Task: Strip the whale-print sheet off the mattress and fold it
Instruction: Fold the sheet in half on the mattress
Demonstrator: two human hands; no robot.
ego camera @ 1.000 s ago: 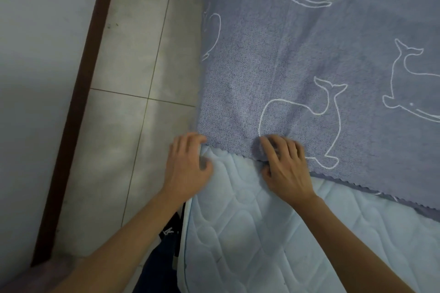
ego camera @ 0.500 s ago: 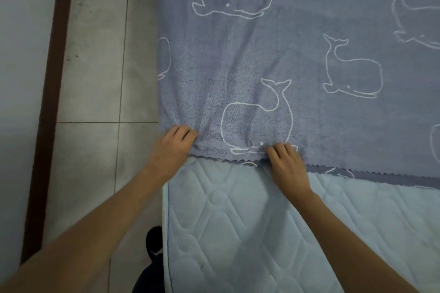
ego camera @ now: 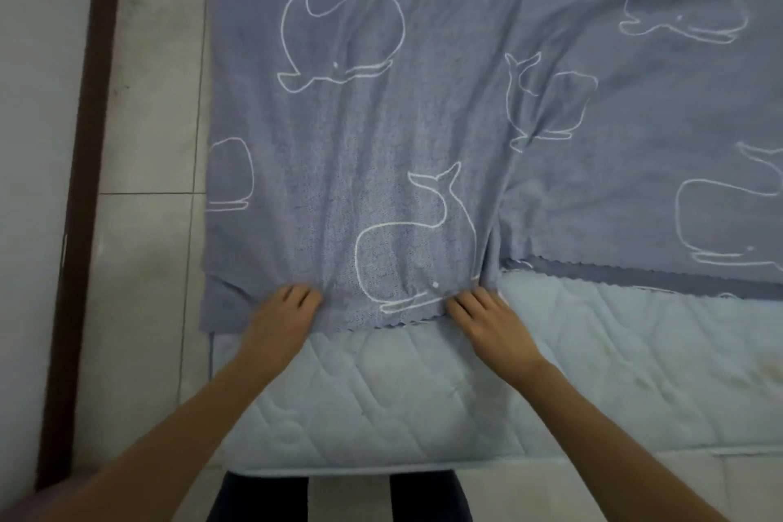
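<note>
Quilted mattress [ego camera: 381, 394] bears rumpled blue whale-print sheet [ego camera: 423, 119].

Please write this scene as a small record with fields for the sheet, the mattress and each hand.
base: pale blue quilted mattress, near strip bare
task item: blue-grey fabric sheet with white whale outlines, covers the far part
left hand: grips the sheet's near edge
right hand: pinches the same edge, fabric bunched
beside: pale floor tiles, at left

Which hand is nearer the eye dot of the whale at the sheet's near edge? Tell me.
Right. The right hand grips the whale-print sheet just right of the eye dot; the left hand holds it left of that whale.
</note>
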